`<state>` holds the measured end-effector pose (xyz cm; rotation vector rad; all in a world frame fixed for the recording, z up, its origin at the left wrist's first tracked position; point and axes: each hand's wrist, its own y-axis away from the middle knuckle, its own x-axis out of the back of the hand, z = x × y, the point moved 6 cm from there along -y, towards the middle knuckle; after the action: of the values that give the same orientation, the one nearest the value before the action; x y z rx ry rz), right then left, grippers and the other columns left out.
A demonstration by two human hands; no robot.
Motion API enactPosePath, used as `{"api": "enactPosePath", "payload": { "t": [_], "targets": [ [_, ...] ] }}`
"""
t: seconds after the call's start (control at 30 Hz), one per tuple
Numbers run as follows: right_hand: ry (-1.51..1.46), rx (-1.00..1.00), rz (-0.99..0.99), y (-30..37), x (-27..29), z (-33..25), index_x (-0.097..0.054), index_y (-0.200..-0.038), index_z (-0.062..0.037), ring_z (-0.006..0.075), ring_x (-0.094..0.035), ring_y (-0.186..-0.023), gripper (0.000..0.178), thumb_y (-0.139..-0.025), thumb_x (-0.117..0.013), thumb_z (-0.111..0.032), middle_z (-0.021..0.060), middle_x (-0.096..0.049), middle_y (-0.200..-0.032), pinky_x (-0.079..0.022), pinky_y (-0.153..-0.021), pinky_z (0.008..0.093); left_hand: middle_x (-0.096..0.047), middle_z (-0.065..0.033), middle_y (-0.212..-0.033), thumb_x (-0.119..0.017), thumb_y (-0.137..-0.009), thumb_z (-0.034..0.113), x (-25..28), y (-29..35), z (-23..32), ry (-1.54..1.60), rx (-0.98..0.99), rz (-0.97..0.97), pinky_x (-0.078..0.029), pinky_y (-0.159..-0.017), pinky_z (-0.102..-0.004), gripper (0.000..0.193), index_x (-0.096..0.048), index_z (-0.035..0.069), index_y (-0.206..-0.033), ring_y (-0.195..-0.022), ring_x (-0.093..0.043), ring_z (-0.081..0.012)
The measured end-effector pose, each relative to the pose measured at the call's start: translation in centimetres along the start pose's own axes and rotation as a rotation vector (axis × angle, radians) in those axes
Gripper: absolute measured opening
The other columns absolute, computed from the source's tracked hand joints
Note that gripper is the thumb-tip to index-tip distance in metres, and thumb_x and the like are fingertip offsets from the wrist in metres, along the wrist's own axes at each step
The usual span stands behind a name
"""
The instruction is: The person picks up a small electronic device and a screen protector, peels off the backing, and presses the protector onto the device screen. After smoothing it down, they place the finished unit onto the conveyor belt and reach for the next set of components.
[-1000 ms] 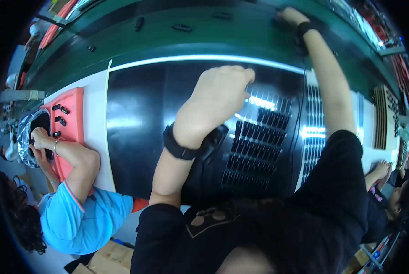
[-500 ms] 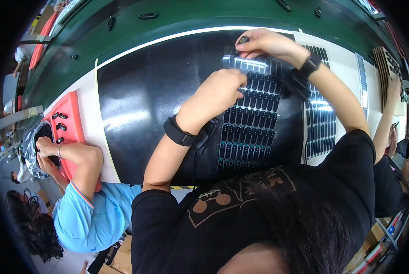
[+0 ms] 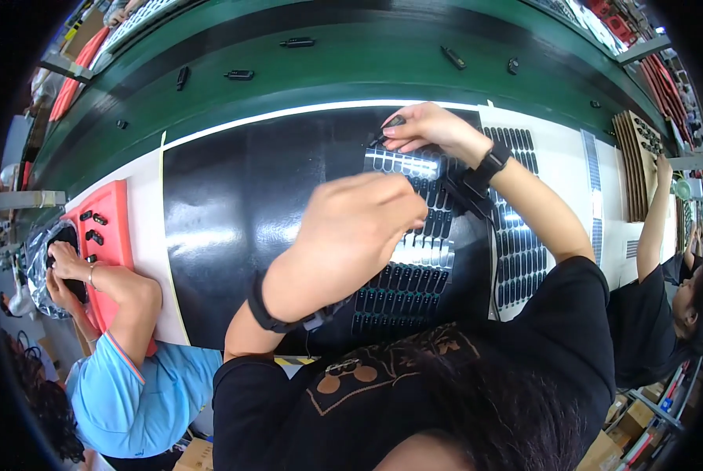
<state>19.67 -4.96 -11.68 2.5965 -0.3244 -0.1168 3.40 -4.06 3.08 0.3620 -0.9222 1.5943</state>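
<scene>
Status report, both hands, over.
Right hand pinching black device. Left hand over sheet of black ovals, grip unclear. Left hand hides part of sheet.

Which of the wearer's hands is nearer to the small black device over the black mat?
The right. The right hand holds the small black device; the left hand is apart from it, over the black mat, lower in the picture.

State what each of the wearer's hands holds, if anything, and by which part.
The right hand pinches a small black device, seemingly near its middle. Whether the left hand holds anything cannot be told, as its grip is turned from view.
</scene>
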Motion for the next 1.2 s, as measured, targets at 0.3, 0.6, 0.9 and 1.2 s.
{"api": "enactPosePath", "payload": {
  "t": [0.3,0.6,0.9,1.2],
  "targets": [
    [-0.035,0.485,0.161,7.2,-2.4,-9.7,-0.054,-0.096,0.0064,0.0143,-0.060,-0.070,0.027,-0.070,-0.061,0.001,0.0126,-0.060,-0.084,-0.048,-0.067,0.0209,-0.057,-0.0065,-0.076,-0.060,-0.062,-0.012,7.9,0.0,-1.2,0.561,0.225,0.694,-0.043,-0.061,-0.0185,0.032,-0.053,-0.003,-0.092,-0.069,-0.055,-0.0106],
    [0.273,1.035,0.399,12.1,-5.1,-13.6,-0.061,-0.091,0.0022,0.0117,-0.057,-0.068,0.033,-0.059,-0.069,0.003,0.0081,-0.060,-0.078,-0.045,-0.059,0.0189,-0.055,-0.0071,-0.074,-0.057,-0.064,-0.015,6.5,-1.1,-3.3,0.916,0.257,0.698,-0.044,-0.066,-0.0177,0.043,-0.046,-0.004,-0.104,-0.070,-0.056,-0.0119],
    [0.470,1.041,0.521,13.0,-4.8,-13.3,-0.061,-0.088,0.0059,0.0160,-0.056,-0.071,0.037,-0.052,-0.069,0.007,0.0115,-0.059,-0.079,-0.042,-0.063,0.0224,-0.055,-0.0074,-0.073,-0.057,-0.065,-0.014,5.5,-1.7,-3.8,0.880,0.247,0.671,-0.045,-0.067,-0.0188,0.044,-0.044,-0.005,-0.106,-0.071,-0.057,-0.0130],
    [0.552,1.042,0.578,13.4,-4.9,-13.4,-0.061,-0.086,0.0060,0.0158,-0.056,-0.070,0.035,-0.052,-0.069,0.006,0.0114,-0.060,-0.078,-0.043,-0.063,0.0225,-0.054,-0.0062,-0.071,-0.058,-0.064,-0.016,5.2,-1.8,-3.2,0.762,0.332,0.744,-0.046,-0.065,-0.0185,0.046,-0.044,-0.006,-0.107,-0.070,-0.057,-0.0123]
  ]
}}
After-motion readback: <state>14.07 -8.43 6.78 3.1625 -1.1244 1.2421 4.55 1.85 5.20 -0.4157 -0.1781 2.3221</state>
